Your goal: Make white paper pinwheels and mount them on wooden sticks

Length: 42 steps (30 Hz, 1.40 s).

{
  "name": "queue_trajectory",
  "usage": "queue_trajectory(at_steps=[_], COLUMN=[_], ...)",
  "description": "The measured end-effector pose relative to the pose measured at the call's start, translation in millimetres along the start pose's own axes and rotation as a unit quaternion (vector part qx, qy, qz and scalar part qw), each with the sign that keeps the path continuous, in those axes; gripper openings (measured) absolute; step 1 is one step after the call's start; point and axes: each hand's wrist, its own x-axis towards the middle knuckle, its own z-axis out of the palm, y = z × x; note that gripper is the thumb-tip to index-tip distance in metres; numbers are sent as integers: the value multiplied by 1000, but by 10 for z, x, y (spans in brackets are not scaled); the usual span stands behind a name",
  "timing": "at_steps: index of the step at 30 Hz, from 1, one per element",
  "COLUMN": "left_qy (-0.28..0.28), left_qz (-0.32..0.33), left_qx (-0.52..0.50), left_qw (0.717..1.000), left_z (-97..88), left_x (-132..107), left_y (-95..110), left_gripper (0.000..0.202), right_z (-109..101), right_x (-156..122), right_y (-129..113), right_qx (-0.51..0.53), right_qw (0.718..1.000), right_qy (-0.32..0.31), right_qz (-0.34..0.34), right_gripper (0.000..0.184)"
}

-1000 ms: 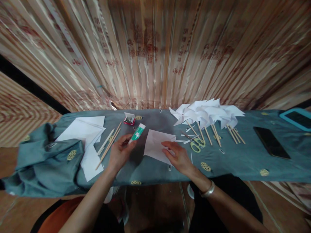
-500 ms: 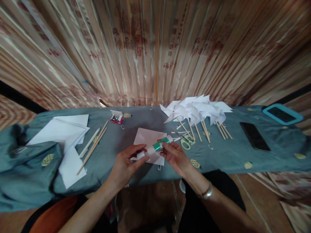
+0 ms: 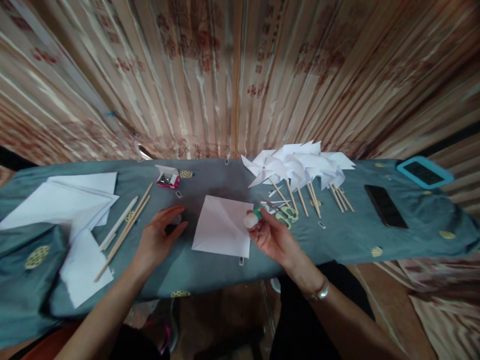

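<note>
My right hand (image 3: pixel 272 237) grips a green and white glue stick (image 3: pixel 252 218), with its bare white tip pointing at the right edge of a white paper square (image 3: pixel 223 226). That square lies flat on the teal cloth (image 3: pixel 337 240) between my hands. My left hand (image 3: pixel 159 237) rests on the cloth left of the square. Its fingers and thumb are loosely closed round a small pale cap (image 3: pixel 176 218).
White paper sheets (image 3: pixel 56 205) and wooden sticks (image 3: pixel 125 227) lie at the left. A small red box (image 3: pixel 167 177) sits behind. White pinwheels on sticks (image 3: pixel 300 165) and green scissors (image 3: pixel 283 215) lie at the right, beyond them a black phone (image 3: pixel 385 206) and a blue-cased device (image 3: pixel 423 172).
The glue stick passed from my left hand to my right; both hands held it half a second ago. My left hand has since drawn away to the left with the cap.
</note>
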Motion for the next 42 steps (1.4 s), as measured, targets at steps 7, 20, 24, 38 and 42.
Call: queue_trajectory(at_steps=[7,20,24,38,42], left_qy=[82,-124,-133,-128,-139], left_qz=[115,226,223,218,205], left_qx=[53,131,134,111,125], left_qw=[989,957,956,961,961], left_z=[-97,588,582,573,546], left_x=[-34,-473,-451,-455,-448], left_y=[263,600,577,612,650], left_gripper=[31,58,58,61,61], right_z=[6,106,143,16,73], right_x=[57,108,189,291,291], right_y=[16,74,162,289,289], right_qx=[8,-199,-288,-541,-609], right_qw=[999,972,942,804,747], right_qy=[34,69,74,130,147], right_qz=[-17,-105,-154,-209,-225], right_gripper=[14,27,29,25,26])
